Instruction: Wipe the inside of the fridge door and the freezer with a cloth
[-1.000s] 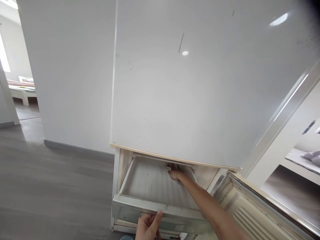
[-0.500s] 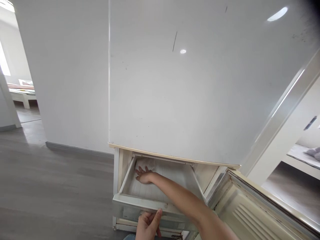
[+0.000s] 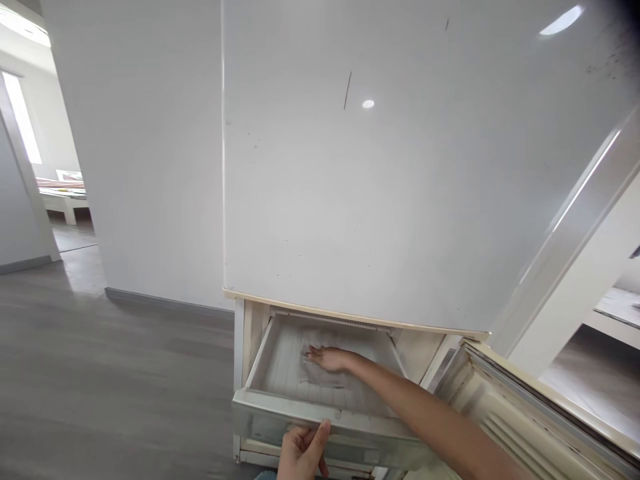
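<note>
My right hand (image 3: 327,359) reaches into a pulled-out white freezer drawer (image 3: 280,373) and presses a thin white cloth (image 3: 323,379) against its floor. The fingers point left, over the cloth, whose pale outline is hard to tell from the drawer bottom. At the front, my left hand (image 3: 303,452) grips the drawer's clear front panel (image 3: 265,425), thumb on its upper edge and fingers curled below. My right forearm covers the drawer's right front corner.
The refrigerator's white top (image 3: 340,200) fills the upper middle. Its door (image 3: 530,413) stands swung out to the right. Grey wood-look floor (image 3: 115,387) lies on the left, beside a white wall (image 3: 150,153). Doorways on both sides show parts of other rooms.
My right hand has moved right across the drawer floor, the cloth with it, and the cloth shows more clearly. My left hand keeps its grip on the drawer front. The view has shifted slightly.
</note>
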Tool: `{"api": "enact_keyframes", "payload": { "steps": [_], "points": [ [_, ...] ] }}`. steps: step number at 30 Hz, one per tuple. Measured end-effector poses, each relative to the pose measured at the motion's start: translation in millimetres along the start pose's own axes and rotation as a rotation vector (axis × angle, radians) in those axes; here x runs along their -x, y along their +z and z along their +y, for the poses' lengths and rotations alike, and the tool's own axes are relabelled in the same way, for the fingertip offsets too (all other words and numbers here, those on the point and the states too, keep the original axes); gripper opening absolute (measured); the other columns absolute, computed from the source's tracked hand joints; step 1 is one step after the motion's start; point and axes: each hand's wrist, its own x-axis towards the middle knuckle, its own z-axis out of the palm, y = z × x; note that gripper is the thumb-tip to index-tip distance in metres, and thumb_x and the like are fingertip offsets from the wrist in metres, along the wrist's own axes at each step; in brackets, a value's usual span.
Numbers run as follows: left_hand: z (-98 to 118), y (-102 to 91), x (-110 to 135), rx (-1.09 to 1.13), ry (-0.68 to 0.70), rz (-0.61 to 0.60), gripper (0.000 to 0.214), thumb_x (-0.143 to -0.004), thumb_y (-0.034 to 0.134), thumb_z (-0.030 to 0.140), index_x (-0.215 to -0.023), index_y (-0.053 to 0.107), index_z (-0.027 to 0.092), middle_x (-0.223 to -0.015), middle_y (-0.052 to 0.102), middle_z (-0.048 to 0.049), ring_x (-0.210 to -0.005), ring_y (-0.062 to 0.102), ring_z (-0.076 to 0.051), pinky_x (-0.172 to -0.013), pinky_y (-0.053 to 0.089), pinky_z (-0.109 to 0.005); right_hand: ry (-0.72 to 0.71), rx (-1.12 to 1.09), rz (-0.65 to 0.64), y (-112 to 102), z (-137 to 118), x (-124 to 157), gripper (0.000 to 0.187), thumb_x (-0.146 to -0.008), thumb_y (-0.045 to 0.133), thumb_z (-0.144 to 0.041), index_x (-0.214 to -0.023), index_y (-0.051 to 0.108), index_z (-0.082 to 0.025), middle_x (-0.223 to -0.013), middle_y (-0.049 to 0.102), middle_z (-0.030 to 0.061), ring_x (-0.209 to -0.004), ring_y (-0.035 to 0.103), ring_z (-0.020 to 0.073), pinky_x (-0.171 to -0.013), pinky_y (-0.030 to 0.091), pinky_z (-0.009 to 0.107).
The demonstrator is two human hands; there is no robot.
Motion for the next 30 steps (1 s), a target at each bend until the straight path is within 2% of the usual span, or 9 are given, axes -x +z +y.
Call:
{"api": "enact_keyframes", "payload": {
  "steps": [2, 5, 7, 10, 16, 19, 22, 25, 30],
  "points": [
    [2, -0.2, 1, 0.0, -0.001, -0.003, 0.061, -0.045, 0.068, 0.076, -0.044, 0.051, 0.017, -0.039, 0.031, 0.0075, -0.034, 0.034, -0.007, -0.039, 0.029, -0.026, -0.013, 0.074, -0.007, -6, 23, 13, 0.053, -0.087, 0.053, -0.03, -0.139, 0.048, -0.019, -0.153, 0.032, 0.0083, -0.138, 0.036, 0.0254, -0.115, 0.028, 0.034],
    [4, -0.2, 2, 0.004, -0.001, -0.002, 0.061, -0.045, 0.068, 0.075, -0.044, 0.052, 0.016, -0.04, 0.035, 0.0064, -0.034, 0.036, -0.008, -0.039, 0.028, -0.026, 0.109, 0.181, 0.068, -13, 50, 34, 0.067, -0.078, 0.064, -0.029, -0.142, 0.044, -0.023, -0.154, 0.03, 0.0075, -0.135, 0.041, 0.0268, -0.11, 0.034, 0.034],
    [5, 0.2, 3, 0.009, 0.003, -0.001, 0.061, -0.046, 0.067, 0.075, -0.043, 0.05, 0.017, -0.04, 0.037, 0.0057, -0.034, 0.036, -0.007, -0.039, 0.029, -0.025, 0.225, 0.243, 0.141, -16, 60, 45, 0.065, -0.077, 0.064, -0.032, -0.139, 0.048, -0.022, -0.151, 0.035, 0.0095, -0.133, 0.043, 0.0301, -0.108, 0.036, 0.038],
    [6, 1.0, 4, 0.02, 0.024, -0.006, 0.061, -0.048, 0.067, 0.074, -0.041, 0.047, 0.017, -0.039, 0.036, 0.0057, -0.034, 0.034, -0.007, -0.038, 0.029, -0.025, 0.338, 0.294, 0.203, -14, 63, 51, 0.058, -0.079, 0.061, -0.036, -0.132, 0.055, -0.014, -0.145, 0.043, 0.0172, -0.128, 0.048, 0.0337, -0.104, 0.038, 0.041],
    [6, 1.0, 5, 0.044, 0.029, -0.013, 0.06, -0.048, 0.068, 0.073, -0.042, 0.048, 0.017, -0.041, 0.039, 0.0053, -0.034, 0.036, -0.007, -0.038, 0.028, -0.025, 0.457, 0.316, 0.21, -2, 47, 43, 0.067, -0.084, 0.057, -0.035, -0.145, 0.038, -0.015, -0.153, 0.031, 0.018, -0.136, 0.037, 0.0338, -0.107, 0.033, 0.042],
    [5, -0.2, 5, 0.043, 0.019, -0.018, 0.059, -0.048, 0.069, 0.072, -0.044, 0.05, 0.017, -0.041, 0.033, 0.0073, -0.035, 0.033, -0.007, -0.039, 0.029, -0.025, 0.439, 0.314, 0.247, -2, 39, 42, 0.049, -0.085, 0.046, -0.017, -0.132, 0.051, -0.006, -0.137, 0.049, 0.0246, -0.122, 0.053, 0.033, -0.096, 0.041, 0.04],
    [5, -1.3, 5, 0.05, 0.015, -0.035, 0.058, -0.049, 0.07, 0.071, -0.047, 0.053, 0.016, -0.043, 0.028, 0.0086, -0.036, 0.033, -0.007, -0.04, 0.029, -0.025, 0.426, 0.315, 0.287, -5, 31, 41, 0.049, -0.081, 0.035, -0.003, -0.126, 0.054, -0.003, -0.118, 0.062, 0.0264, -0.111, 0.06, 0.0325, -0.087, 0.044, 0.039],
    [5, -1.5, 5, 0.045, 0.016, -0.029, 0.059, -0.048, 0.069, 0.073, -0.045, 0.05, 0.017, -0.043, 0.029, 0.0084, -0.035, 0.035, -0.008, -0.04, 0.028, -0.026, 0.352, 0.31, 0.288, -6, 19, 38, 0.05, -0.079, 0.04, -0.002, -0.127, 0.053, -0.005, -0.113, 0.064, 0.0248, -0.108, 0.061, 0.033, -0.084, 0.045, 0.039],
    [8, -0.5, 6, 0.003, 0.019, -0.011, 0.061, -0.047, 0.067, 0.075, -0.044, 0.048, 0.017, -0.042, 0.028, 0.0084, -0.036, 0.035, -0.008, -0.043, 0.028, -0.026, 0.115, 0.259, 0.205, 13, -25, 17, 0.038, -0.084, 0.051, -0.02, -0.122, 0.058, -0.019, -0.115, 0.067, 0.0123, -0.106, 0.062, 0.0261, -0.085, 0.046, 0.032]
  ]
}}
